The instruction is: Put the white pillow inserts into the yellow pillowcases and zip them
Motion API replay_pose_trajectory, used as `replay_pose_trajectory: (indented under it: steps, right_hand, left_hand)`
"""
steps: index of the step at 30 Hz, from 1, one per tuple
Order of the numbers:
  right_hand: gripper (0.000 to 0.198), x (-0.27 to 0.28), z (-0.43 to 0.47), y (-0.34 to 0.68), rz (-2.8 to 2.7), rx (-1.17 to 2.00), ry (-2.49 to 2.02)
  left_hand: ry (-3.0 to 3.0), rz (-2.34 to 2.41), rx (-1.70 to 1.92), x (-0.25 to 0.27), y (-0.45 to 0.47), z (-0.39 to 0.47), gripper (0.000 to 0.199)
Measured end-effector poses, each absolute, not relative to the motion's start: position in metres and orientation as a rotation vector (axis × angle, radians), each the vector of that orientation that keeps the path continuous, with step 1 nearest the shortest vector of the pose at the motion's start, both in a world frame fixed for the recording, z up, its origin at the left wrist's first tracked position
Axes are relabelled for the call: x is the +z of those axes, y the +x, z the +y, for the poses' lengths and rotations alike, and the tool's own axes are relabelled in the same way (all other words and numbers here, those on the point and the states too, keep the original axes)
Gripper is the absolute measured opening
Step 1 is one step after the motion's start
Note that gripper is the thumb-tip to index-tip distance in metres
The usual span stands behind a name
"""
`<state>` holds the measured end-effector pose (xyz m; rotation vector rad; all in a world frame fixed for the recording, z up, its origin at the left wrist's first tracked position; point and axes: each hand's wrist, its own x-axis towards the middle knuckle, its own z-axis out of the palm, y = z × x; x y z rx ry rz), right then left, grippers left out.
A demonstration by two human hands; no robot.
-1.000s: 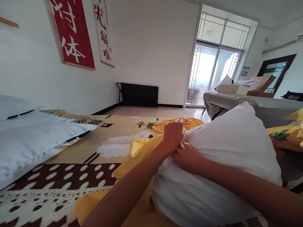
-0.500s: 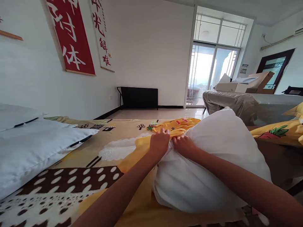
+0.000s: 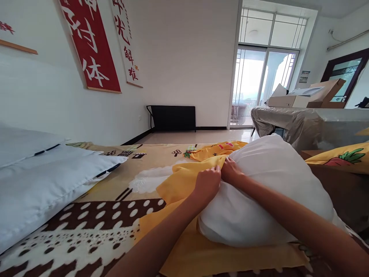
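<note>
A plump white pillow (image 3: 273,169) lies at the right of the bed, on part of a yellow pillowcase (image 3: 180,179). More of the yellow cloth is bunched up at the pillow's left end. My left hand (image 3: 208,182) is closed, pinching the edge of this cloth beside the pillow. Close against it, my right hand (image 3: 232,172) is also closed on the cloth edge at the pillow's near-left side; its fingertips are partly hidden. Pink printed shapes show on the far part of the cloth.
White cushions (image 3: 57,184) with dark edging are stacked at the left on the patterned bedspread (image 3: 100,215). At right lies a yellow carrot-print cushion (image 3: 343,157). Beyond stand a plastic-covered table (image 3: 291,119) with cardboard boxes (image 3: 288,100) and a black panel (image 3: 173,118) by the wall.
Both hands have shifted slightly right. My left hand has drawn the yellow cloth up and toward the pillow, so more of it spreads out to the left. The view has turned slightly left.
</note>
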<state>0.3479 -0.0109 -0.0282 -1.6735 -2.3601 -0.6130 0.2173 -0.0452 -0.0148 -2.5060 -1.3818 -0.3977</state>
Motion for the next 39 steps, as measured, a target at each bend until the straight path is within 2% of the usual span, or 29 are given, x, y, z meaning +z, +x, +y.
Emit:
replay_pose_trajectory:
  steps: [4,8,15,19,22,27,30,33,36,39]
  right_hand:
    - [0.030,-0.024,-0.045,0.346,-2.454,-0.735,-1.503]
    - [0.028,-0.033,-0.051,0.333,-2.823,-0.586,-1.103]
    - [0.025,-0.048,0.010,0.302,-2.521,-0.596,-1.425]
    - [0.024,-0.046,0.021,0.302,-2.544,-0.589,-1.407]
    - [0.026,-0.050,-0.006,0.308,-2.634,-0.573,-1.327]
    - [0.028,-0.081,-0.102,0.312,-2.641,-0.668,-1.120]
    - [0.038,-0.108,-0.138,0.311,-2.528,-0.867,-1.064]
    - [0.040,-0.123,-0.134,0.315,-2.392,-1.018,-1.102]
    - [0.034,-0.117,-0.110,0.324,-2.398,-0.970,-1.097]
    - [0.027,-0.103,-0.088,0.333,-2.470,-0.818,-1.139]
  left_hand:
    - [-2.422,-1.508,-0.396,-0.033,0.187,-0.027,0.026]
    - [-2.390,-1.618,-0.408,-0.030,0.174,-0.021,0.029]
    - [-2.445,-1.542,-0.407,-0.011,0.194,-0.045,0.033]
    - [-2.455,-1.538,-0.314,-0.018,0.181,-0.043,0.030]
    - [-2.456,-1.549,-0.266,-0.032,0.162,-0.040,0.027]
    - [-2.393,-1.437,-0.253,-0.063,0.146,-0.050,0.031]
    - [-2.332,-1.372,-0.287,-0.073,0.148,-0.060,0.038]
    - [-2.332,-1.345,-0.273,-0.073,0.152,-0.068,0.045]
    - [-2.330,-1.355,-0.261,-0.067,0.153,-0.073,0.052]
    - [-2.367,-1.406,-0.241,-0.066,0.154,-0.076,0.068]
